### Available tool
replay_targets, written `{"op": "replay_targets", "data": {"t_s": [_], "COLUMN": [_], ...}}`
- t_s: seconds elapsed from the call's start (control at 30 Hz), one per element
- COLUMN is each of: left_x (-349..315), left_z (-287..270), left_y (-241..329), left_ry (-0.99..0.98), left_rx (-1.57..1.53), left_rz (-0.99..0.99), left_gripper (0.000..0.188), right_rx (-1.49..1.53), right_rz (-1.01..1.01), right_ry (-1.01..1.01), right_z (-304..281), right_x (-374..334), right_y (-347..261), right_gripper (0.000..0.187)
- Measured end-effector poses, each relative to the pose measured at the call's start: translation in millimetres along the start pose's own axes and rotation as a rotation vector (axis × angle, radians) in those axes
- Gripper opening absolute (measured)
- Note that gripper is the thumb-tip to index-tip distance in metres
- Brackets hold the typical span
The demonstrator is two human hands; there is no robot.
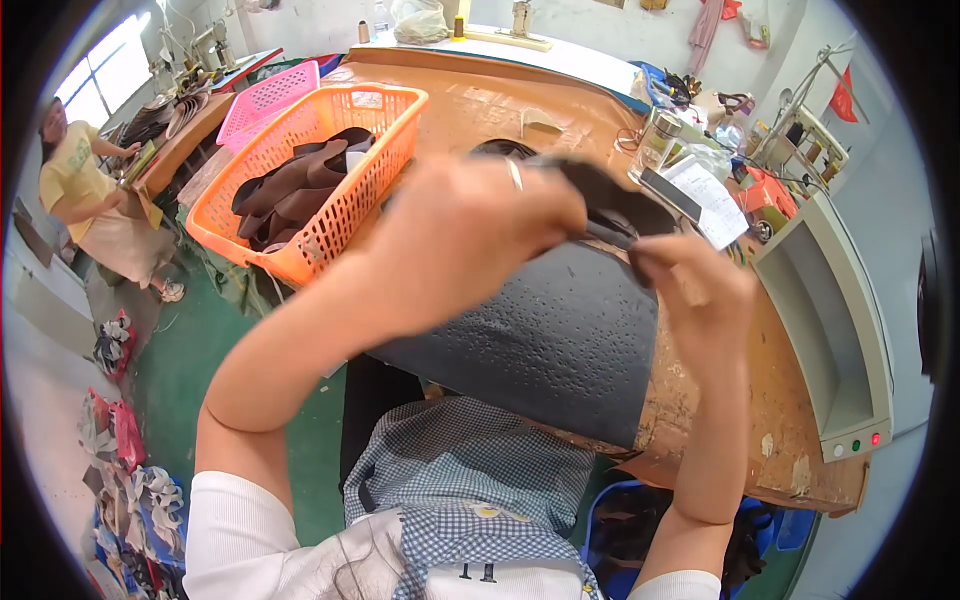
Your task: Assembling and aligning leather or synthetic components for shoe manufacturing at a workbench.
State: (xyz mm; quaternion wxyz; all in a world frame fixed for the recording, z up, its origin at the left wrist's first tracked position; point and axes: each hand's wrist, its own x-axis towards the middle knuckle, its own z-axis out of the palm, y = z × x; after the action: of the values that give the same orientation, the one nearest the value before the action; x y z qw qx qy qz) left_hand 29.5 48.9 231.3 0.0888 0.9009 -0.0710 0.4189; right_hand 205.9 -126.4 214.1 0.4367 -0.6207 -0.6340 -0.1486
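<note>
A dark brown curved piece (625,205), leather-like and shaped like a shoe part, is held up above the table between my hands. My left hand (470,225) is closed at its left end, somewhat blurred by motion. My right hand (705,285) pinches its lower right edge between thumb and fingers. Below them lies a black pitted work mat (540,340) on the brown table (690,400). Another dark piece (505,149) shows in part behind my left hand.
An orange basket (410,110) of brown pieces stands left, with a pink basket (265,100) behind. A phone (670,195), papers (715,210) and a glass jar (658,140) lie back right. A grey machine (840,330) borders the right; a co-worker (90,190) stands far left.
</note>
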Motion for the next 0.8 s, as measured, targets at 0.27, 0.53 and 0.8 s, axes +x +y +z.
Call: {"op": "replay_targets", "data": {"t_s": [0.27,0.53,0.8], "left_x": [-173,-164,-172], "left_z": [117,118,126], "left_y": [41,57,66], "left_ry": [-0.362,-0.344,-0.288], "left_rx": [0.169,-0.111,-0.093], "left_rz": [0.199,-0.154,-0.279], "left_gripper": [0.031,0.03,0.025], "right_rx": [-0.278,-0.245,0.16], "right_rz": [0.025,0.087,0.224], "right_ry": [-0.326,-0.403,-0.491], "right_z": [74,77,69], "right_x": [-181,-179,-166], "right_y": [15,5,7], "right_gripper": [0.032,0.026,0.029]}}
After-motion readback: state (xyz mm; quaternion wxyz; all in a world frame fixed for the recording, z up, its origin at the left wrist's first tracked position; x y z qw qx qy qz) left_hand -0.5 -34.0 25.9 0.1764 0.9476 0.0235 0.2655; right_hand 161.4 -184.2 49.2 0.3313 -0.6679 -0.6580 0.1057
